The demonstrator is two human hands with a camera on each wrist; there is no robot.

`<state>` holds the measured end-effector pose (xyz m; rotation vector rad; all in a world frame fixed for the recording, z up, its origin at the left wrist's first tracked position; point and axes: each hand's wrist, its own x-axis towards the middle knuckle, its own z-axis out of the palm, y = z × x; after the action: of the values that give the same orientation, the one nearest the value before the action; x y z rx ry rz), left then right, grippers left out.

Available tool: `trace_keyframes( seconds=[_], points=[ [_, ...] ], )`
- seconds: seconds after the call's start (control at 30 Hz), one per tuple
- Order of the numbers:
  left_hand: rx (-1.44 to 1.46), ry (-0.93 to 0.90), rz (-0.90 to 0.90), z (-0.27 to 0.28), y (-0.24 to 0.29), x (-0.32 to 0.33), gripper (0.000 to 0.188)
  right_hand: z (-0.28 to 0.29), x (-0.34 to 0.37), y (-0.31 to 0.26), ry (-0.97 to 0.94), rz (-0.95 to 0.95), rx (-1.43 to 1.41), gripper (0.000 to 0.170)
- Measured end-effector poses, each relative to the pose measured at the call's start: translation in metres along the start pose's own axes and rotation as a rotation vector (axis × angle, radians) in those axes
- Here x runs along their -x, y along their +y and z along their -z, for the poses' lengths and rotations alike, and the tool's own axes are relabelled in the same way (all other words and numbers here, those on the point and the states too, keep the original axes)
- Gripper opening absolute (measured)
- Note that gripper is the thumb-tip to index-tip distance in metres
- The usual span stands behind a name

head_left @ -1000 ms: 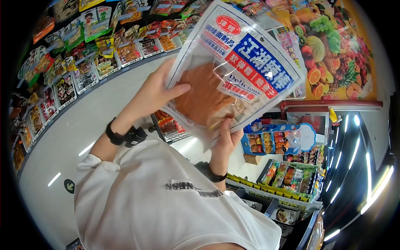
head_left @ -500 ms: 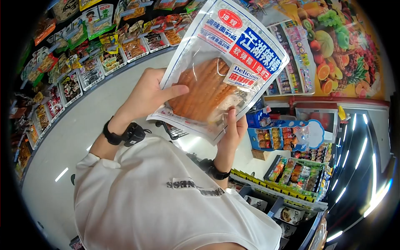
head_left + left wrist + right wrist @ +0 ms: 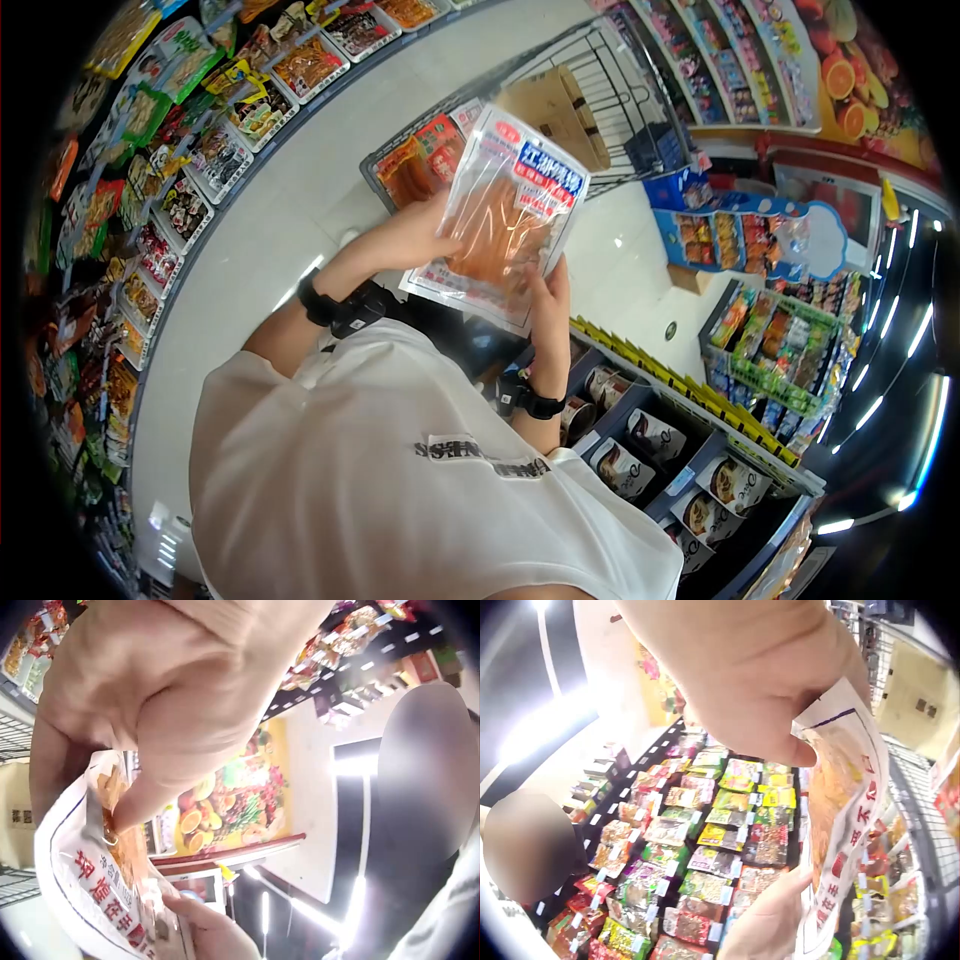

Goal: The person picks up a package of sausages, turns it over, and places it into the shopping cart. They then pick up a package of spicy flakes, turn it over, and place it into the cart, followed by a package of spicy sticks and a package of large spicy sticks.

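A clear-and-white plastic bag of spicy snack sticks, with blue and red lettering, is held up in front of the chest. My left hand grips its left edge, thumb over the front. On the lower right edge my right hand pinches it, thumb on the front as well. The bag bends slightly between both hands in the left wrist view. Brown-orange strips show through its clear window. Beyond the bag stands a shopping cart, partly covered by it in the head view.
In the cart lie a cardboard box and a red snack pack. Shelves of bagged snacks curve along the left. A bin of white pouches stands close on the right, with a blue snack display farther off.
The bag has moved lower and farther from the head camera, both hands still holding it. The view has shifted, so more of the cart and the right-hand bin shows.
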<state>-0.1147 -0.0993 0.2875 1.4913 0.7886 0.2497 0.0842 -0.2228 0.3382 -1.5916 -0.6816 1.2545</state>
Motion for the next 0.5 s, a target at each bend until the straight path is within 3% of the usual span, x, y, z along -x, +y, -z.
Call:
trace_keyframes(
  seconds=[0.13, 0.23, 0.27, 0.4, 0.5],
  points=[
    [-0.056, 0.003, 0.054, -0.053, -0.042, -0.043, 0.068, 0.053, -0.011, 0.059, 0.017, -0.177, 0.052, 0.036],
    [-0.099, -0.128, 0.171, -0.075, -0.051, -0.068, 0.065, 0.084, -0.027, 0.086, -0.012, -0.181, 0.432, 0.023],
    [-0.161, -0.132, 0.246, -0.091, -0.080, -0.077, 0.062, 0.096, -0.036, 0.096, -0.059, -0.183, 0.486, 0.023],
    [-0.092, -0.203, 0.578, -0.114, -0.092, -0.114, 0.061, 0.139, -0.079, 0.125, -0.215, -0.157, 0.704, 0.021],
    [-0.117, -0.031, 0.447, -0.139, -0.140, -0.135, 0.065, 0.155, -0.125, 0.120, -0.254, -0.203, 0.756, 0.023]
  ],
)
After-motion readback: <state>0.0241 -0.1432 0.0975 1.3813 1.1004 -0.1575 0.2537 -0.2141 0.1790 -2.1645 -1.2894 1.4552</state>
